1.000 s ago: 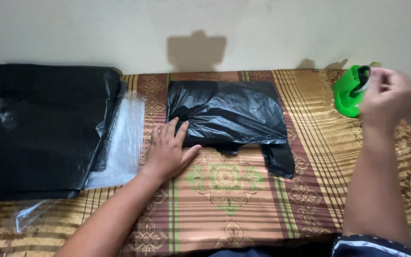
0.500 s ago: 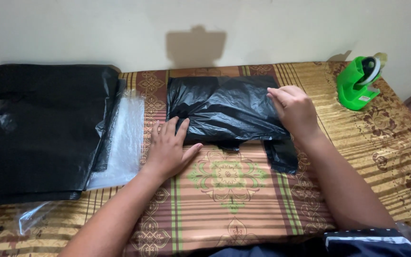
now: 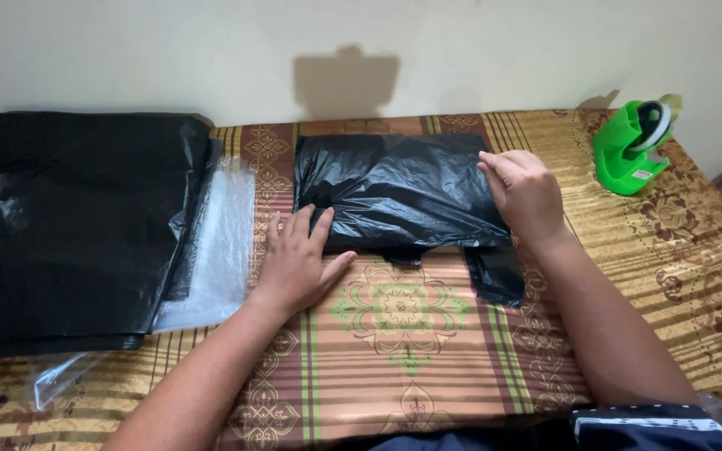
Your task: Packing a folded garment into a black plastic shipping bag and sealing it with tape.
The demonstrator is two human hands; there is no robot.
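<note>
A patterned cloth (image 3: 403, 367) in brown, gold and green stripes with floral medallions covers the surface, which runs up against a plain pale wall (image 3: 211, 50) carrying a soft shadow. A folded black plastic bag (image 3: 399, 196) lies near the middle of the cloth, close to the wall. The left hand (image 3: 298, 259) rests flat, fingers spread, on the bag's lower left corner; the right hand (image 3: 524, 194) presses palm-down, fingers together, on its right edge. A stack of black bags (image 3: 77, 225) over clear plastic sheeting (image 3: 219, 250) sits far left; a green tape dispenser (image 3: 633, 146) stands far right.
</note>
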